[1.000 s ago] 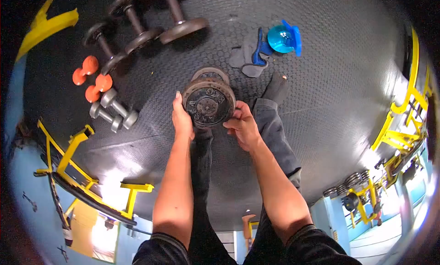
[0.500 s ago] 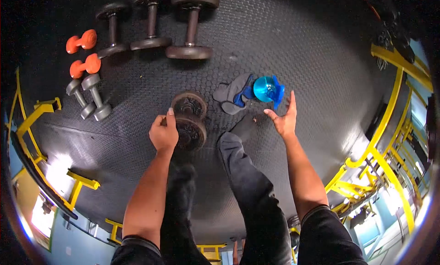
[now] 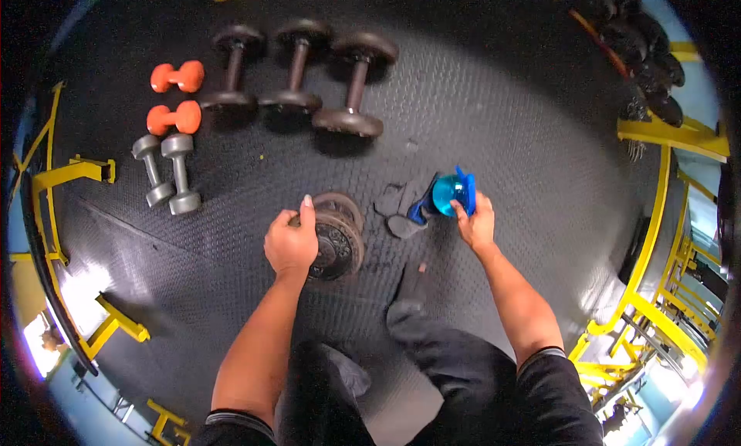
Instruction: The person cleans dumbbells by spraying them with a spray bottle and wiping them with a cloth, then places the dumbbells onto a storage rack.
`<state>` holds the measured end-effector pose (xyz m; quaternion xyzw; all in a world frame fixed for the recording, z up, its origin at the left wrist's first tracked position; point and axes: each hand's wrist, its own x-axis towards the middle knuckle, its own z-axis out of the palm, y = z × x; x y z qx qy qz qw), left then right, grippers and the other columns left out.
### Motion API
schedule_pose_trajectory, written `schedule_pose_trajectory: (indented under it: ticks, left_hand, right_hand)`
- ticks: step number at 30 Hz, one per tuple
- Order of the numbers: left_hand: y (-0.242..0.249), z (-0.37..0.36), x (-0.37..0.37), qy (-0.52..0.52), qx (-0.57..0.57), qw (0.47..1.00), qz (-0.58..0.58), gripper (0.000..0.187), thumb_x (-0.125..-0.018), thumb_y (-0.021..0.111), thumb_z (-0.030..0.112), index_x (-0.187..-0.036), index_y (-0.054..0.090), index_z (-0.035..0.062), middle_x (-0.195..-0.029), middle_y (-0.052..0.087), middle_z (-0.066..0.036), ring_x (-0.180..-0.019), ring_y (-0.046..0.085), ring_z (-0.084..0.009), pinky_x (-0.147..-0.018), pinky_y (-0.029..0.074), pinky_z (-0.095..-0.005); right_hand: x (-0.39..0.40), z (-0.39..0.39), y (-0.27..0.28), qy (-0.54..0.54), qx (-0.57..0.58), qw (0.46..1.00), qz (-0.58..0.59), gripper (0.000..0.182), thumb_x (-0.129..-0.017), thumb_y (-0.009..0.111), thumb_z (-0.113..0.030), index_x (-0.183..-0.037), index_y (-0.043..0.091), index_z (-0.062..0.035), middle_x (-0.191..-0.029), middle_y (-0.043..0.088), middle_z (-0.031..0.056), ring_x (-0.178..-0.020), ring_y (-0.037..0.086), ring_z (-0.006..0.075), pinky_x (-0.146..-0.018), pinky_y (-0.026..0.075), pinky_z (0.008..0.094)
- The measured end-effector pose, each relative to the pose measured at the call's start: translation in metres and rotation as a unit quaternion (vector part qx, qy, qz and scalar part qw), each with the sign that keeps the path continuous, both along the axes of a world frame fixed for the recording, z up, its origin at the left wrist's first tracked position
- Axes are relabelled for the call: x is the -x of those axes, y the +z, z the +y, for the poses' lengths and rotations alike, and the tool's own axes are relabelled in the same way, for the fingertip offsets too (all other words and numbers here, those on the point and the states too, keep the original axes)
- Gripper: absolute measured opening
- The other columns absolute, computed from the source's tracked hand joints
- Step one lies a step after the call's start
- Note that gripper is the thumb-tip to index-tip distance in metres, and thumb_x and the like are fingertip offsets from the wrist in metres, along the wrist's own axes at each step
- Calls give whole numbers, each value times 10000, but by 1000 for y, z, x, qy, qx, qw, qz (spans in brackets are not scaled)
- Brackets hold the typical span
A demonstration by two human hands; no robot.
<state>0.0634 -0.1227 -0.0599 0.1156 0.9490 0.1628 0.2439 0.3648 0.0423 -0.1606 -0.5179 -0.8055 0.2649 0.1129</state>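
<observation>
My left hand [image 3: 292,244] grips the top of a dark iron dumbbell [image 3: 336,238] that stands on the black rubber floor in front of me. My right hand [image 3: 475,224] is closed around a blue bottle [image 3: 453,192] lying on the floor to the right of it. A grey and blue glove or cloth [image 3: 404,209] lies between the dumbbell and the bottle. My legs in dark trousers show below.
Three large dark dumbbells [image 3: 297,74] lie in a row at the top. Left of them lie two orange dumbbells [image 3: 176,97] and two grey ones [image 3: 166,173]. Yellow metal frames [image 3: 656,245] border the mat on both sides; weight plates [image 3: 641,52] are stacked at top right.
My right hand let go of the dumbbell, reached right and closed on the blue bottle. My left hand stayed on the dumbbell, which went down to the floor.
</observation>
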Motion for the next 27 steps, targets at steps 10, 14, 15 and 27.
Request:
schedule_pose_trajectory:
  ticks: [10,14,15,27]
  left_hand:
    - [-3,-10,12,-21,-51,997,-45,624,-808,510,625,-911,686,35,-953,665,-215,-979,609,-395,-858,464,-445]
    - [-22,-27,11,21,-167,983,-72,604,-802,528,615,-909,677,39,-921,675,-194,-959,627,-349,-849,466,-414]
    - [-26,-27,11,38,-205,976,-64,593,-802,534,608,-894,675,40,-912,677,-186,-942,634,-338,-839,468,-408]
    - [-45,-63,-2,-166,-593,777,128,307,-818,587,288,-958,658,25,-936,676,-138,-918,629,-299,-882,456,-398]
  right_hand:
    - [9,15,-28,60,-221,970,76,358,-742,732,-237,-986,581,-23,-988,597,162,-937,558,361,-840,447,425]
    - [32,-10,61,87,-236,943,216,407,-731,701,-187,-1068,565,-2,-1157,586,171,-1004,584,322,-887,476,397]
    - [35,-17,84,83,-242,942,217,407,-731,701,-187,-1068,565,-2,-1157,586,171,-1004,584,322,-887,476,397]
    - [116,-97,167,346,409,841,76,316,-666,637,-175,-953,600,-48,-874,602,49,-774,553,116,-690,466,278]
